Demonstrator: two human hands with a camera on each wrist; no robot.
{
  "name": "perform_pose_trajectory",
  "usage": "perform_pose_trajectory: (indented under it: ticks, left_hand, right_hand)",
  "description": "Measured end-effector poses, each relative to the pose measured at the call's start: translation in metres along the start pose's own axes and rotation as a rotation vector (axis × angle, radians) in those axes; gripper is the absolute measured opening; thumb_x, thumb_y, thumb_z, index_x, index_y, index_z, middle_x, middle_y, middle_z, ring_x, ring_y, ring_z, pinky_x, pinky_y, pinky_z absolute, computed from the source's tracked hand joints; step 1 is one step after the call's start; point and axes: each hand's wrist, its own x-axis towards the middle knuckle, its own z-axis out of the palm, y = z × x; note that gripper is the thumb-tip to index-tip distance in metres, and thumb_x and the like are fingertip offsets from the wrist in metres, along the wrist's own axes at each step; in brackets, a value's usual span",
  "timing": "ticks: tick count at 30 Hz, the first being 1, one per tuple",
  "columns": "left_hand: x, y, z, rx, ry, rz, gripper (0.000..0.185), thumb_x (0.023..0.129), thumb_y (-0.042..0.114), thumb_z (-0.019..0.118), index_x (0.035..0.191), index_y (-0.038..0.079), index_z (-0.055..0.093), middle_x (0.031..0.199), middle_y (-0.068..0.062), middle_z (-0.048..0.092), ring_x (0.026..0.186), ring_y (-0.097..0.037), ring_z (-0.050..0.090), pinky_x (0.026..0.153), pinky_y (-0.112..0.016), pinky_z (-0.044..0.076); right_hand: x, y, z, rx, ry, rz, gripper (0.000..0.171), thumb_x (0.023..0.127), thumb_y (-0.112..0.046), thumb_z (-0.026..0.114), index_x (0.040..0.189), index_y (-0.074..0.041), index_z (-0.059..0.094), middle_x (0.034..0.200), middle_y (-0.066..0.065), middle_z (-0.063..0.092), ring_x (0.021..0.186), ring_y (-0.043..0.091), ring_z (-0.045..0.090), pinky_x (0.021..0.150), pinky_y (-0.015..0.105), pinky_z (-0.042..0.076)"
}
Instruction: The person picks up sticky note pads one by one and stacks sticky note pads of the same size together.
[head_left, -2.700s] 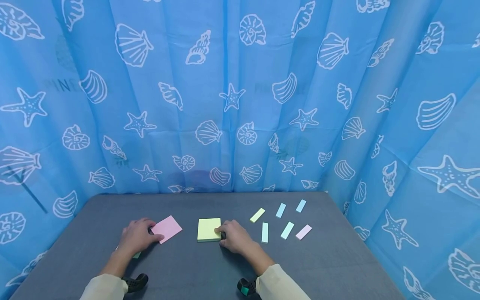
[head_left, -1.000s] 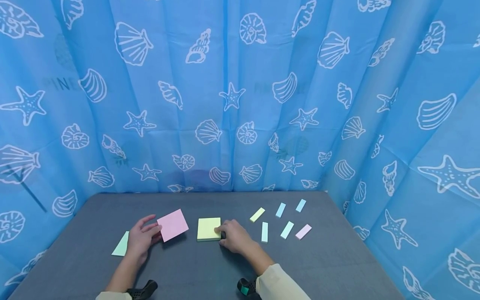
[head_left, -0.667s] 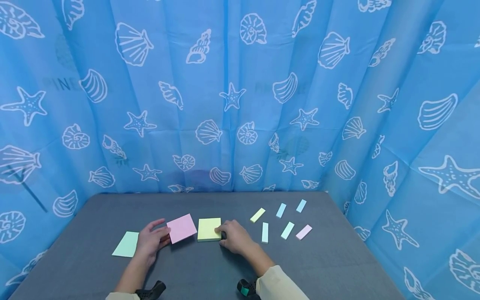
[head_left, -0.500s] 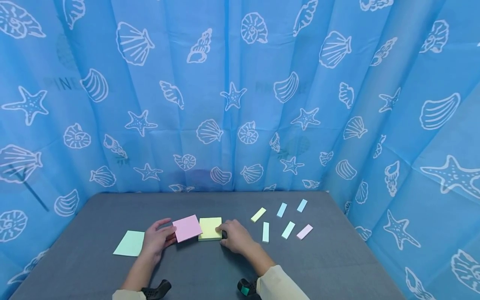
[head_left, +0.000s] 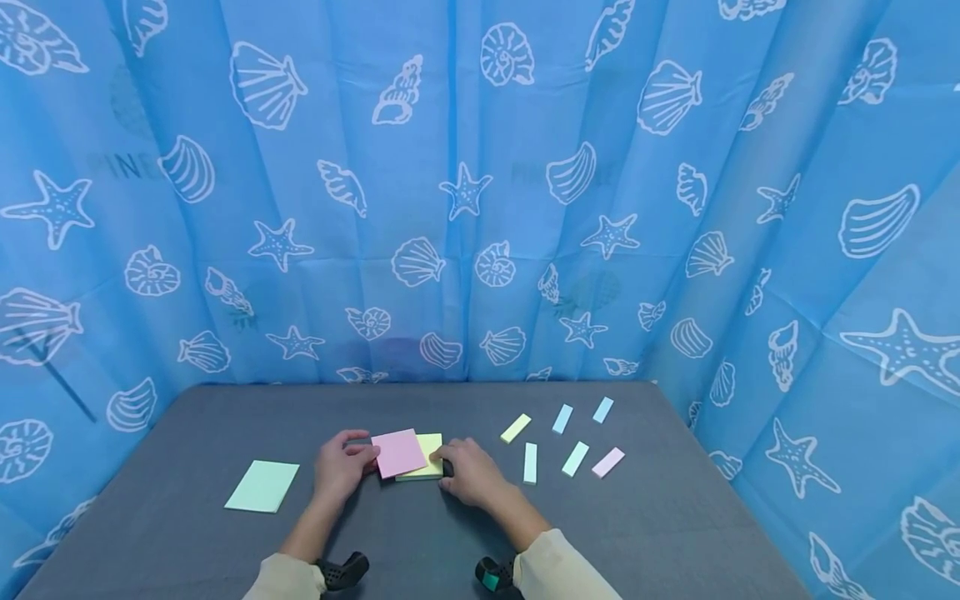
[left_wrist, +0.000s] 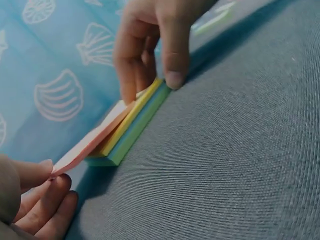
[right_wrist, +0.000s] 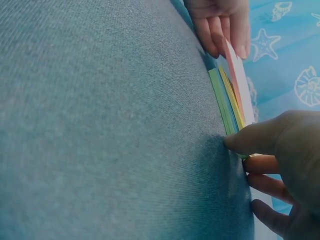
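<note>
Two hands work at mid-desk (head_left: 187,542). We see the left hand (head_left: 339,467) pinching the pink note (head_left: 398,452) by its left edge, the sheet tilted, its right part lying over the pad (head_left: 426,468). The right hand (head_left: 468,473) holds the pad's right edge, fingers curled, thumb (left_wrist: 174,55) against the pad's near side. In the left wrist view the pad shows yellow layers over green. A green note (head_left: 262,486) lies flat, well left of the left hand. Six small strips (head_left: 529,463) lie scattered right of the right hand, apart from it. A blue shell-print curtain (head_left: 480,192) encloses the desk. Nothing blocks either grip.
</note>
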Motion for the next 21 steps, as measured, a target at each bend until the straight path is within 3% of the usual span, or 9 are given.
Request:
perform_pose_trajectory:
  ticks: [3,8,11,17,21]
  left_hand:
    - [0.0,0.002,0.003,0.142,-0.013,0.08,0.03,0.087,0.012,0.073,0.114,0.002,0.065,0.097,-0.013,0.071,0.081,-0.023,0.067,0.072,-0.038,0.054]
    - [-0.007,0.004,0.006,0.378,-0.131,0.227,0.042,0.083,0.021,0.078,0.12,0.006,0.064,0.112,-0.013,0.066,0.1,-0.03,0.061,0.088,-0.052,0.046]
    - [-0.012,0.006,0.007,0.479,-0.167,0.277,0.051,0.08,0.029,0.081,0.123,0.007,0.064,0.12,-0.016,0.063,0.111,-0.035,0.056,0.094,-0.057,0.041]
    - [-0.019,0.011,0.008,0.642,-0.174,0.349,0.054,0.073,0.036,0.086,0.117,0.011,0.069,0.115,-0.016,0.062,0.107,-0.036,0.056,0.091,-0.056,0.043]
    - [-0.022,0.012,0.01,0.699,-0.179,0.383,0.048,0.072,0.033,0.087,0.113,0.014,0.072,0.112,-0.014,0.064,0.104,-0.033,0.057,0.089,-0.053,0.046]
  right_hand:
    - [0.001,0.0,0.001,0.0,0.0,0.001,0.033,0.086,-0.02,0.076,0.118,-0.019,0.069,0.111,-0.002,0.064,0.1,0.015,0.054,0.085,0.034,0.047]
    - [0.002,0.0,0.002,0.003,0.007,0.019,0.035,0.086,-0.021,0.076,0.119,-0.019,0.067,0.111,-0.002,0.064,0.099,0.014,0.053,0.086,0.035,0.047]
    - [0.002,0.0,0.002,0.011,0.012,0.039,0.04,0.086,-0.023,0.076,0.124,-0.019,0.064,0.113,-0.001,0.064,0.099,0.014,0.054,0.087,0.036,0.047]
    - [0.002,-0.002,0.003,-0.041,0.031,0.017,0.045,0.087,-0.026,0.075,0.129,-0.022,0.06,0.111,-0.001,0.065,0.097,0.016,0.055,0.084,0.037,0.048]
    - [0.002,-0.005,0.0,-0.084,0.026,-0.004,0.044,0.086,-0.027,0.076,0.128,-0.023,0.061,0.108,-0.001,0.066,0.096,0.016,0.056,0.084,0.037,0.048]
